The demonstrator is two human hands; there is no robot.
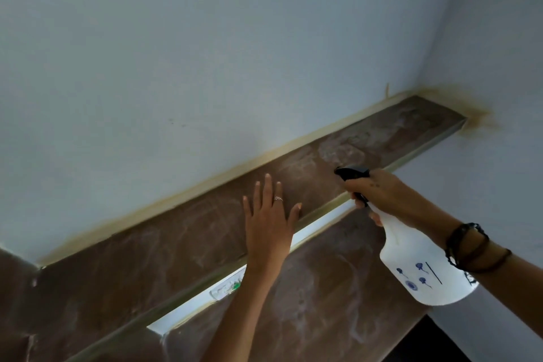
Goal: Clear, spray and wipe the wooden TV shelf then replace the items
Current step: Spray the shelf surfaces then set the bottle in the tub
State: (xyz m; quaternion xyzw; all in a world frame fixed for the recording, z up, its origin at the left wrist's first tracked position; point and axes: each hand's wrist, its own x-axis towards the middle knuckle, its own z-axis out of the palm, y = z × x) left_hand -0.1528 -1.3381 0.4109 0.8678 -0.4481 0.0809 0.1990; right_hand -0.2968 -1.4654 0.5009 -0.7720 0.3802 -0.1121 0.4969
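Observation:
A long brown wooden shelf [164, 247] runs along the pale wall, its top bare and streaked with dust and wet patches toward the right. My left hand [269, 220] lies flat on the shelf top with straight, spread fingers and a ring on one finger. My right hand [374, 189] grips the black trigger head of a white spray bottle [423, 267], its nozzle pointing left over the shelf's front edge. The bottle body hangs below my wrist.
A second, lower brown shelf [320, 288] sits in front of and beneath the first, also smeared. Through the gap between them a pale surface [226, 288] shows. The wall corner [440, 88] closes the shelf's right end. A dark opening [458, 341] lies bottom right.

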